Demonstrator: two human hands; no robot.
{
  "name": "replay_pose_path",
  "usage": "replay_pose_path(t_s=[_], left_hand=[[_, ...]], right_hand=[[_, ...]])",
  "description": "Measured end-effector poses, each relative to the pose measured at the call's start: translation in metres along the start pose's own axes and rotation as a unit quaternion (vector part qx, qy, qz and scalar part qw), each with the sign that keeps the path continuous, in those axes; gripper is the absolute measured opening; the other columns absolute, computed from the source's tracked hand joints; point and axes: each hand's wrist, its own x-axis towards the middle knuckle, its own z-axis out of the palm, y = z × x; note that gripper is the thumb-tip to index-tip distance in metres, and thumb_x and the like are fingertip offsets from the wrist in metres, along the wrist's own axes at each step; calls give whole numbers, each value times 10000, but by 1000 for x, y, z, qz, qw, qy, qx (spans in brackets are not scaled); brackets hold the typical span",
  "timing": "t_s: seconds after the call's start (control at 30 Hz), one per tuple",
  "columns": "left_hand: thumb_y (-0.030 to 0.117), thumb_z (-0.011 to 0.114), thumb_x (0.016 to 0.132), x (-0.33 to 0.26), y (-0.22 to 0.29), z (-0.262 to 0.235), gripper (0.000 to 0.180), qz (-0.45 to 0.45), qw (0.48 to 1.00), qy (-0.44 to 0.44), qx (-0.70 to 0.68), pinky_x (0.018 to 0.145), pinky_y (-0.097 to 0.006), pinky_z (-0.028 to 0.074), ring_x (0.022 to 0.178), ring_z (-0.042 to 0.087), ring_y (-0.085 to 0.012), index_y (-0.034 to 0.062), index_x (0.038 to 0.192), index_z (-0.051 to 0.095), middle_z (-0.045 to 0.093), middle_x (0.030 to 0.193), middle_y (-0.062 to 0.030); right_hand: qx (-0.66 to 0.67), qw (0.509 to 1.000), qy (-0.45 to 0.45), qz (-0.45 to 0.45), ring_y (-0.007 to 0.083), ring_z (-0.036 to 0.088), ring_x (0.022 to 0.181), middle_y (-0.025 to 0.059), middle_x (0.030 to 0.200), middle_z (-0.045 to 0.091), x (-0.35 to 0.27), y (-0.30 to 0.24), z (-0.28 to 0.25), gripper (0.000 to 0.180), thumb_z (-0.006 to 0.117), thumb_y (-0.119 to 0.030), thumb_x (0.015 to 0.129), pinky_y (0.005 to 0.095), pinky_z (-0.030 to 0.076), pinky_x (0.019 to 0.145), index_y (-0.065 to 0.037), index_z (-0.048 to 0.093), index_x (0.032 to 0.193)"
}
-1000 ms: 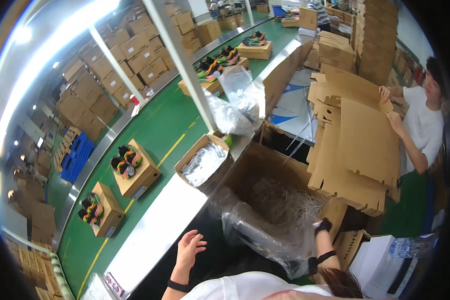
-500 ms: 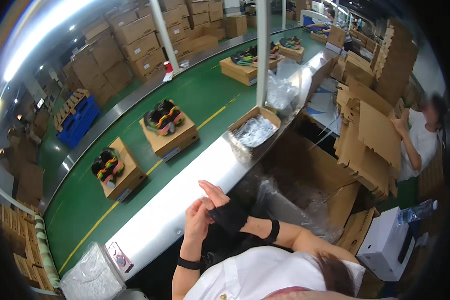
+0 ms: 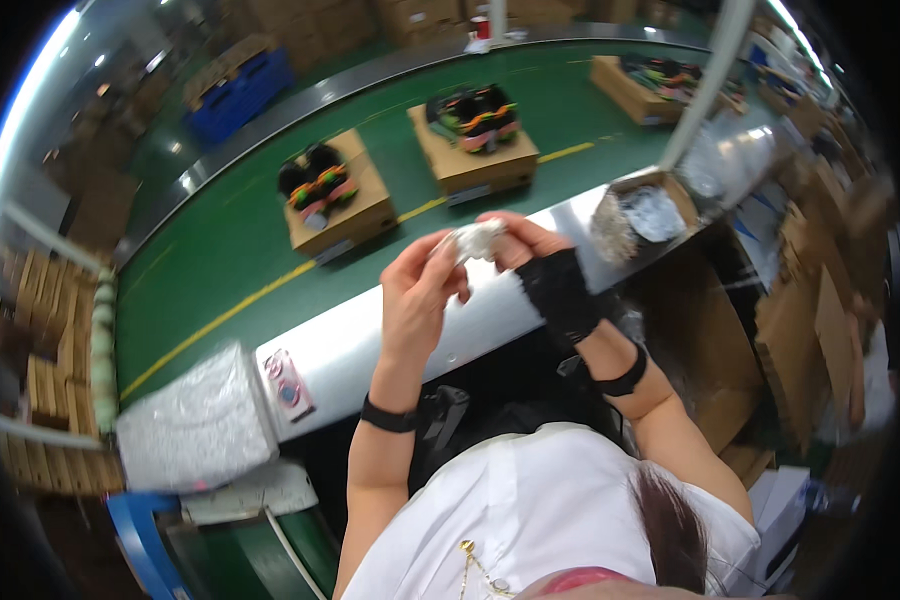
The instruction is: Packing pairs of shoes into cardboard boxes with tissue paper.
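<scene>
Item: crumpled white wad (image 3: 480, 240), small, of thin, soft-looking material; exact kind too blurred to tell. Location: in the air between my two hands, in front of my chest, above the far edge of the counter (image 3: 355, 345). Long axis: roughly level, running crosswise from my left to my right, the right end a little higher and farther from me. Which end is front cannot be told.

Left hand (image 3: 420, 290): bare, black band on the wrist; thumb and forefinger pinched together on the wad's left end, remaining fingers loosely curled beneath.

Right hand (image 3: 538, 250): black fingerless wrap over palm and wrist, second black band up the forearm; fingertips drawn in on the wad's right end, gap between them nearly closed.

Surroundings: counter, pale metal, slanting up toward my right. On it, a flat pink-and-dark printed card (image 3: 287, 385), to my left; just beside that, a bundle in clear plastic (image 3: 200, 420). Toward my right, an open carton (image 3: 684, 196) of silvery packets (image 3: 655, 215).

Beyond: green conveyor belt (image 3: 250, 240) with a yellow line, carrying cardboard boxes (image 3: 365, 180), dark shoes with orange and green trim (image 3: 475, 115) resting on top.
</scene>
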Motion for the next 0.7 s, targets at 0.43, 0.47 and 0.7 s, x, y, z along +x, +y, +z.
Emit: replay_pose_path(t_s=[0.43, 0.47, 0.7], left_hand=[[189, 486, 874, 42, -12, -1, 301, 54, 990, 101, 82, 635, -253, 502, 717, 585, -129, -68, 1030, 499, 586, 823, -80], [186, 486, 873, 44, -10, -2, 289, 52, 988, 134, 61, 613, -258, 507, 711, 589, -133, -66, 1014, 507, 589, 834, -84], [179, 423, 893, 37, 29, 46, 184, 51, 993, 108, -10, 410, -226, 408, 532, 506, -96, 15, 910, 505, 532, 694, -40]], right_hand=[[-164, 963, -85, -194, 214, 534, 655, 78, 759, 551, 60, 42, -2, 251, 604, 25, 690, 273, 444, 577, -13, 583, 937], [-150, 959, -103, -218, 197, 542, 672, 76, 779, 563, 64, 29, -5, 256, 595, 18, 711, 265, 444, 594, -17, 572, 964], [-54, 993, 9, -105, 101, 547, 722, 51, 760, 571, 58, 48, -32, 256, 476, 27, 802, 217, 432, 650, -45, 529, 1042]])
